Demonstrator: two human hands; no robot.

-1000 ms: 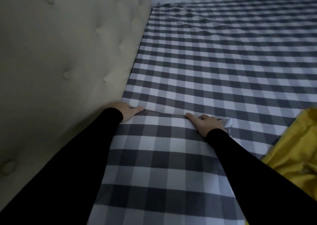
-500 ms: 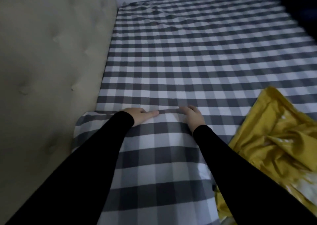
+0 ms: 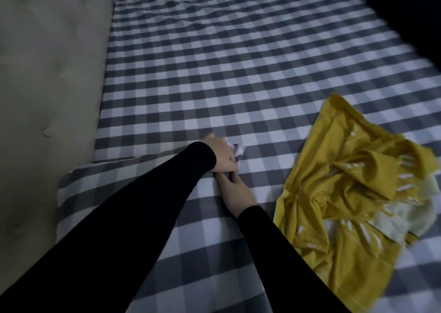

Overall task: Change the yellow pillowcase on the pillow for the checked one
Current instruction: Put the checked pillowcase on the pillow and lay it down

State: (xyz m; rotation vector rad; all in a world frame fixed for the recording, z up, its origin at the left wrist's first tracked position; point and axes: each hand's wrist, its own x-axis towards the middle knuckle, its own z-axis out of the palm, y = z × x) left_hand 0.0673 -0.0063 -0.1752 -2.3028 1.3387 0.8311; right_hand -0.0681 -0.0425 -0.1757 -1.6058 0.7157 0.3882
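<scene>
The pillow in its grey-and-white checked pillowcase (image 3: 124, 193) lies flat at the near left of the bed, against the headboard. At its far right corner my left hand (image 3: 222, 152) grips a bunched bit of the checked cloth. Just below it my right hand (image 3: 235, 188) rests on the same corner, fingers pinching the fabric edge under the left hand. The yellow pillowcase (image 3: 353, 205) lies crumpled on the bed to the right, empty, a hand's width from my right arm.
The bed is covered by a checked sheet (image 3: 238, 74) with the same pattern as the pillowcase. A beige tufted headboard (image 3: 47, 74) runs along the left. A dark shape (image 3: 405, 14) fills the far right corner.
Both hands slid right along the pillow's far edge to its right corner and came together. The left hand went from flat to gripping cloth. The view swung right, showing more of the yellow pillowcase.
</scene>
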